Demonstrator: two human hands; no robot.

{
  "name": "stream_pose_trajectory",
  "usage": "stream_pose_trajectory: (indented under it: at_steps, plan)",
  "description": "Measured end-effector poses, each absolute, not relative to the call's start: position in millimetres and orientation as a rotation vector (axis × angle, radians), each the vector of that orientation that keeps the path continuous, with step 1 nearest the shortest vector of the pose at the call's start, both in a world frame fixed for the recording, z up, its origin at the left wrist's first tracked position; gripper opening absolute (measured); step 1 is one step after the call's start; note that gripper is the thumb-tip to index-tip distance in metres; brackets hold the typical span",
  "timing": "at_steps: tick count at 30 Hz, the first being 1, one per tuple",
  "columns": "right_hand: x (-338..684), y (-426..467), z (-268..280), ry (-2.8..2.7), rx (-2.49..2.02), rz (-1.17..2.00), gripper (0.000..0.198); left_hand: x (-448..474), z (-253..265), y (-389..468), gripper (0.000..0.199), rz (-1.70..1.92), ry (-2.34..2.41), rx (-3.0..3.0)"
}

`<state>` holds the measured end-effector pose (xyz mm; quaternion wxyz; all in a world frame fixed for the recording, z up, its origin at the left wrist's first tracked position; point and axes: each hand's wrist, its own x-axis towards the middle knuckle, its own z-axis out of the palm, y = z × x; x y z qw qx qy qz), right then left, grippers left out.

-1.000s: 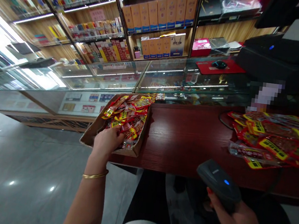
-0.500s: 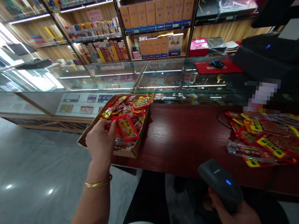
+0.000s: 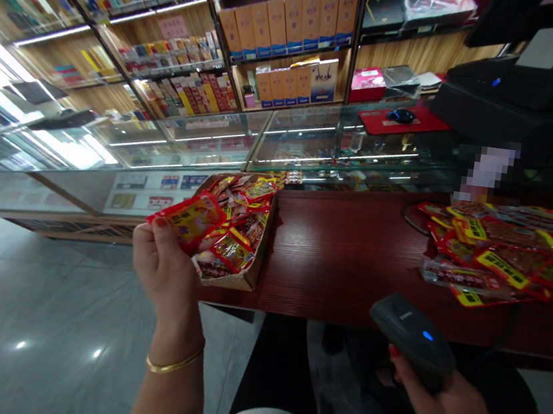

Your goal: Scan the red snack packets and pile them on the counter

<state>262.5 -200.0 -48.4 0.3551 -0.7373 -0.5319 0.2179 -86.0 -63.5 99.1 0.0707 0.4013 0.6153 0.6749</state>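
Between the thumb and fingers of my left hand is a red and yellow snack packet, pinched by its left end. It is tilted above the left side of an open cardboard box, which is filled with similar shiny packets. My right hand is wrapped around a dark barcode scanner with a lit blue light. The scanner is in front of the counter's near edge, its head pointing up and to the left.
The box stands on a dark red wooden counter. A pile of snack packets lies at the right, near a black cable. Behind are a glass display case, a mouse on a red mat, and shelves of boxed goods.
My left hand has moved left and lifted the packet away from the others in the box. My right hand with the scanner has barely shifted.
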Motion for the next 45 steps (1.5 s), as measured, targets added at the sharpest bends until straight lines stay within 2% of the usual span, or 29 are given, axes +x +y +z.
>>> stream_pose_trajectory:
  at_steps: [3,5,8,14,21,25,35,45]
  plan:
    - [260,-197,-43,-1.316,-1.886,0.563,0.036,-38,87,-63,0.028,1.868,1.239,0.960]
    - [258,-196,-40,-1.267,-1.864,0.569,0.035,-7,67,-60,0.032,1.635,1.035,0.884]
    - [258,-197,-36,-1.248,-1.835,0.601,0.034,30,28,-53,0.043,1.349,0.979,0.841]
    - [267,-202,-35,-1.274,-1.864,0.603,0.037,54,-26,-41,0.040,1.054,1.160,0.932]
    - [266,-199,-31,-1.364,-1.882,0.603,0.033,47,-35,-37,0.046,1.010,1.106,1.056]
    - [264,-197,-28,-1.432,-1.867,0.635,0.031,47,-36,-39,0.042,0.995,1.141,1.072]
    - [261,-199,-24,-1.522,-1.857,0.603,0.027,50,-47,-36,0.026,1.218,1.095,0.959]
    - [261,-200,-23,-1.531,-1.842,0.588,0.027,51,-45,-36,0.023,1.204,1.072,0.914]
